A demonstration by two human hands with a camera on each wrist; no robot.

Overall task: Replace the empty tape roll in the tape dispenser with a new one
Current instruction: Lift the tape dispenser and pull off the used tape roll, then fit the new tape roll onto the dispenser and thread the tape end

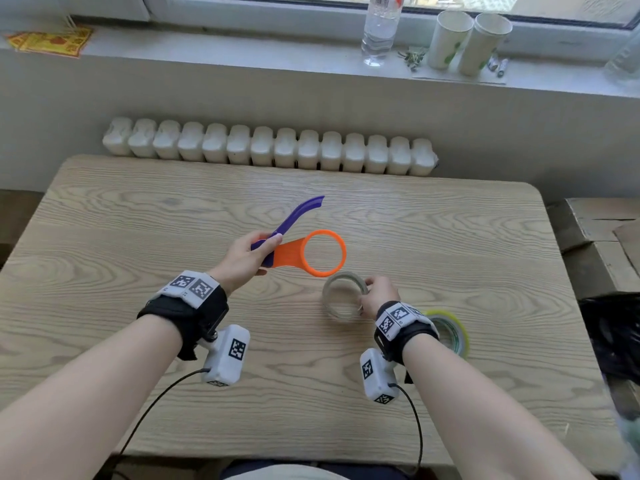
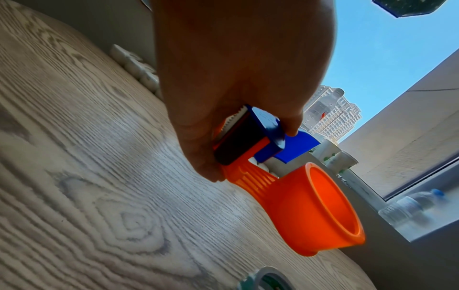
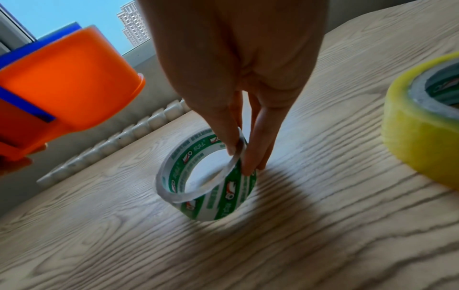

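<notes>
- A wood-grain tabletop point(image 1: 138, 358) is seen from above, with both forearms reaching over its near edge and a camera strapped to each wrist.
- A full roll of yellow tape point(image 1: 453, 332) is laid flat near the right wrist, partly hidden by the wrist strap.
- Just beyond it, the empty tape roll point(image 1: 343, 301) is pinched at its rim by the right hand point(image 1: 379, 296); in the right wrist view the thumb is placed inside the ring and the fingers point(image 3: 258, 149) outside, clamped on its wall.
- The empty roll is shown with green-and-white print on its core; its lower edge is at the tabletop, though whether it is resting there cannot be told.
- Farther on and to the left, the tape dispenser point(image 1: 311, 252) is held above the tabletop by the left hand point(image 1: 246, 259), whose fingers are curled round the end with the toothed cutter.
- The dispenser's orange ring is seen bare, and its purple-blue handle is raised away from the ring.
- A white radiator point(image 1: 270, 147) is set behind the far table edge.
- On the windowsill point(image 1: 207, 46), a water bottle point(image 1: 379, 29) and two paper cups point(image 1: 467, 43) are stood.
</notes>
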